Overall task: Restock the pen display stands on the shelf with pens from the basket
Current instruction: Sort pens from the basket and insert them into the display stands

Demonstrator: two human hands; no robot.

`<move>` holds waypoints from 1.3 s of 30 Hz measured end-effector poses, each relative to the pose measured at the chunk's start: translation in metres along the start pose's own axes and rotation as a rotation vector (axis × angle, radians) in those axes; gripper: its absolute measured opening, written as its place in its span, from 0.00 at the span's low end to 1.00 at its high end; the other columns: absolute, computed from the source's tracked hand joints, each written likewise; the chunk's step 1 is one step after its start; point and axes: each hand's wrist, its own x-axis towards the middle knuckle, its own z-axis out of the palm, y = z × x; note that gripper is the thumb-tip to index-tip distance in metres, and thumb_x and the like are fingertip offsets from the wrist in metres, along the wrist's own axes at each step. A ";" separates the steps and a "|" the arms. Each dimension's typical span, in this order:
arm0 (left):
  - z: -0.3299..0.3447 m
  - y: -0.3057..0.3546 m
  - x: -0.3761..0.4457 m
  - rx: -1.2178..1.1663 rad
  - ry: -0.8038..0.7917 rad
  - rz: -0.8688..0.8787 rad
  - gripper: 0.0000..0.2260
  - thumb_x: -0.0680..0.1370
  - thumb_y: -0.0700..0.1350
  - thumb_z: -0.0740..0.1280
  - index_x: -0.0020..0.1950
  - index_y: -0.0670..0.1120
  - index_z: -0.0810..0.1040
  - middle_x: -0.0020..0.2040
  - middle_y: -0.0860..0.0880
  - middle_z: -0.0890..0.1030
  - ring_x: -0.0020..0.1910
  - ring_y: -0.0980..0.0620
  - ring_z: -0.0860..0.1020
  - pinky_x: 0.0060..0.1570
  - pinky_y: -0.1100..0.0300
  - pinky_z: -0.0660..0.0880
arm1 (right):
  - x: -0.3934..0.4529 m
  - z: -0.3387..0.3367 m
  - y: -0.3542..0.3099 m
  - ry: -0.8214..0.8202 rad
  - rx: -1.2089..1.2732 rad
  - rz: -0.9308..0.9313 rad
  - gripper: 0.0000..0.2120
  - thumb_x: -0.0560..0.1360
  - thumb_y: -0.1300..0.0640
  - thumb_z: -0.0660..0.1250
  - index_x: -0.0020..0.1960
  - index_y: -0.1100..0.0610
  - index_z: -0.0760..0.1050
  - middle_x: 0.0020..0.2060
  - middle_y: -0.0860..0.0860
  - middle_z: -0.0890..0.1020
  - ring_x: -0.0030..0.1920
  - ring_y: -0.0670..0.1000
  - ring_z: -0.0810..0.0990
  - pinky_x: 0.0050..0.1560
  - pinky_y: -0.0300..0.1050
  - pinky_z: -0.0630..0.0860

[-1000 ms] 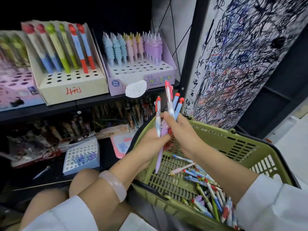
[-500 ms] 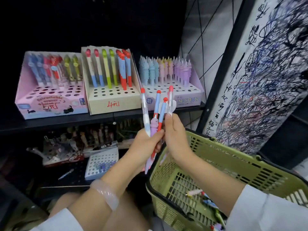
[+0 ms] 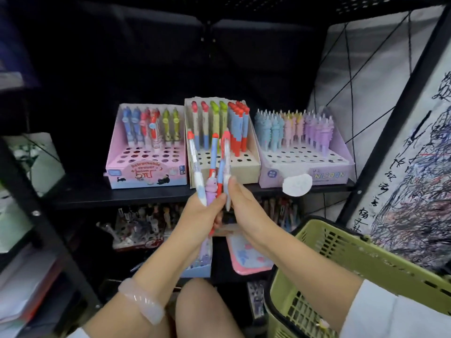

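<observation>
Left hand [image 3: 200, 213] curled round bunch of pens [image 3: 212, 172], fanned upright below cream stand [image 3: 244, 168]; right hand [image 3: 240, 203] pinching one pen, likely separating it for a hole.

Black shelf [image 3: 146, 197] carrying three pen stands

Side by side on it: pink stand [image 3: 146, 172] at left, beige stand [image 3: 244, 170] in the middle, lilac stand [image 3: 324, 170] at right, each partly filled.

You can read "UNICORN" on the front of the lilac pen stand [image 3: 307, 167] and a red handwritten "5元" on the pink pen stand [image 3: 146, 175].
</observation>
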 end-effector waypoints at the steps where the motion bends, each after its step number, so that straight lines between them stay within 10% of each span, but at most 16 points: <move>1: -0.005 0.001 0.001 0.007 0.016 0.012 0.08 0.79 0.45 0.64 0.39 0.49 0.76 0.23 0.54 0.70 0.23 0.57 0.67 0.21 0.66 0.64 | 0.003 0.002 -0.002 -0.016 -0.023 -0.006 0.21 0.82 0.47 0.47 0.67 0.55 0.70 0.48 0.48 0.80 0.48 0.44 0.77 0.61 0.43 0.70; 4: -0.020 0.006 0.007 0.053 0.065 0.060 0.06 0.79 0.45 0.63 0.43 0.51 0.76 0.23 0.57 0.70 0.23 0.59 0.66 0.22 0.68 0.65 | 0.017 0.005 -0.011 0.007 -0.075 -0.049 0.18 0.82 0.50 0.51 0.67 0.53 0.70 0.61 0.47 0.77 0.62 0.45 0.74 0.67 0.44 0.67; 10: -0.038 0.011 0.014 0.200 0.133 0.135 0.05 0.79 0.45 0.62 0.52 0.49 0.76 0.22 0.60 0.72 0.22 0.61 0.68 0.29 0.63 0.66 | 0.055 0.007 -0.044 0.257 -0.082 -0.199 0.06 0.79 0.52 0.61 0.47 0.53 0.73 0.29 0.43 0.79 0.30 0.39 0.76 0.31 0.33 0.73; 13: -0.041 0.016 0.015 0.200 0.148 0.162 0.08 0.80 0.44 0.62 0.55 0.42 0.75 0.33 0.51 0.79 0.31 0.46 0.67 0.33 0.47 0.70 | 0.064 0.011 -0.050 0.249 -0.091 -0.207 0.07 0.78 0.52 0.64 0.52 0.55 0.74 0.31 0.45 0.80 0.30 0.39 0.77 0.33 0.35 0.76; 16: -0.045 0.019 0.017 0.204 0.146 0.203 0.04 0.80 0.44 0.61 0.50 0.46 0.75 0.39 0.52 0.77 0.35 0.46 0.66 0.45 0.60 0.74 | 0.069 0.015 -0.054 0.235 -0.128 -0.208 0.08 0.77 0.51 0.65 0.49 0.56 0.76 0.34 0.46 0.80 0.35 0.42 0.78 0.36 0.38 0.77; 20: -0.061 0.017 0.022 0.233 0.186 0.170 0.07 0.79 0.46 0.62 0.42 0.49 0.73 0.22 0.54 0.72 0.22 0.60 0.68 0.22 0.70 0.67 | 0.081 0.016 -0.068 0.180 -0.174 -0.250 0.07 0.78 0.55 0.63 0.49 0.57 0.77 0.36 0.48 0.81 0.34 0.42 0.78 0.40 0.38 0.78; 39: -0.165 0.024 0.037 0.138 0.432 0.131 0.08 0.78 0.47 0.65 0.41 0.46 0.74 0.22 0.55 0.70 0.22 0.57 0.67 0.20 0.66 0.64 | 0.165 0.086 -0.108 0.190 -0.554 -0.548 0.02 0.78 0.57 0.62 0.48 0.54 0.70 0.39 0.51 0.82 0.38 0.44 0.78 0.39 0.35 0.73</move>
